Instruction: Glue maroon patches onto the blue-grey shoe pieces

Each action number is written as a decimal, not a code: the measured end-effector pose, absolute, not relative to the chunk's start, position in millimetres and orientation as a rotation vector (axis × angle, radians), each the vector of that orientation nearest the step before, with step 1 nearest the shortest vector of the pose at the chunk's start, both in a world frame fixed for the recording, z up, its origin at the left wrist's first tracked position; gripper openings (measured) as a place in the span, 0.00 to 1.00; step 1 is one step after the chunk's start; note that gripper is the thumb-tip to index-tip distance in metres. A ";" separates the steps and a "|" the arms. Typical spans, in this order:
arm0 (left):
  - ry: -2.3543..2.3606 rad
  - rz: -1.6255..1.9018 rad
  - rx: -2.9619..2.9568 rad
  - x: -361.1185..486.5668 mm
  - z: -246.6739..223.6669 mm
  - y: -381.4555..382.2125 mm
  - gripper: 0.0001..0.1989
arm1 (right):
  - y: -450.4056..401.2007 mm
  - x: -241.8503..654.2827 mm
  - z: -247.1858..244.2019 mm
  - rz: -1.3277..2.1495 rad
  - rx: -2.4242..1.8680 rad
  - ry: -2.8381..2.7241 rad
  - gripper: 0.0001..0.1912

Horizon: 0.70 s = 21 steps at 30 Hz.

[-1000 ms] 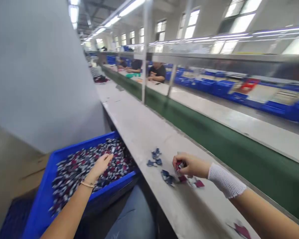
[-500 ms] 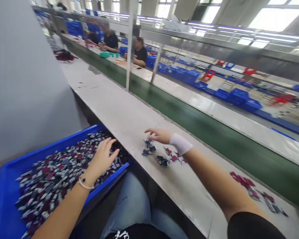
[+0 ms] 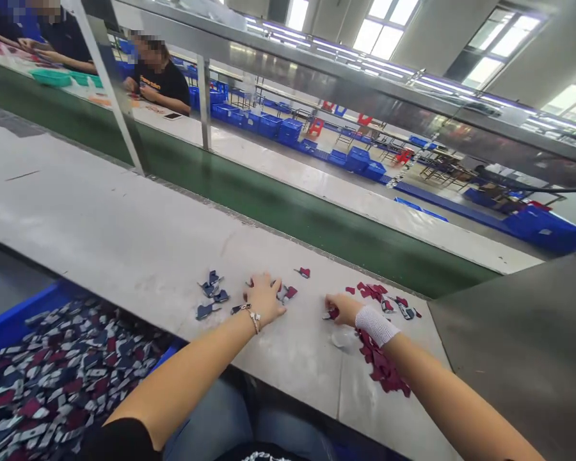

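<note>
My left hand (image 3: 264, 299) is spread palm down on the white table (image 3: 139, 250), over a few small maroon and grey pieces. Left of it lie several navy and grey pieces (image 3: 214, 289). My right hand (image 3: 342, 308), with a white wristband, has its fingers curled round a small maroon piece (image 3: 333, 314) at the table surface. A pile of maroon pieces (image 3: 381, 365) lies partly under my right wrist, and more maroon pieces (image 3: 372, 290) lie beyond it. One maroon piece (image 3: 303, 273) sits between and beyond my hands.
A blue bin (image 3: 52, 294) full of grey, navy and maroon pieces stands at the lower left. A green conveyor belt (image 3: 269, 208) runs behind the table. A metal panel (image 3: 523, 339) is at the right. People sit across the belt.
The view has swung right. My left hand has moved from above the bin onto the table pieces. My right hand has moved right, to the maroon pieces, and its fingers have closed.
</note>
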<state>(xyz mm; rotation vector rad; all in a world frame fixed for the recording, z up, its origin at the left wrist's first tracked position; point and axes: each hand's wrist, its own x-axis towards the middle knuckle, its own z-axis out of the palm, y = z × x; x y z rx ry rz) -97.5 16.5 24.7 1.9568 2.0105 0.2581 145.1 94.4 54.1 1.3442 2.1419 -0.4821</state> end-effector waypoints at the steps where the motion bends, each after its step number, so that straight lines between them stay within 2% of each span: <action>1: 2.038 0.236 1.959 -91.1 21.4 20.0 0.38 | 99.7 141.8 50.8 -0.488 1.328 2.179 0.15; 4: 2.106 0.227 1.998 -74.8 12.0 21.4 0.36 | 121.9 125.4 45.5 -0.497 1.269 2.311 0.15; 9: 2.077 0.268 2.057 -59.7 1.8 23.4 0.22 | 159.9 90.2 39.6 -0.466 1.222 2.526 0.18; 14: 1.918 0.327 2.003 -64.4 -3.1 34.1 0.23 | 181.7 70.6 31.0 -0.623 1.120 2.621 0.18; 17: 1.789 0.477 1.907 -69.0 3.2 40.0 0.23 | 187.9 70.5 27.1 -0.705 1.102 2.624 0.19; 21: 1.647 0.854 1.591 -85.1 31.3 30.3 0.19 | 183.0 80.9 35.1 -0.796 1.105 2.538 0.15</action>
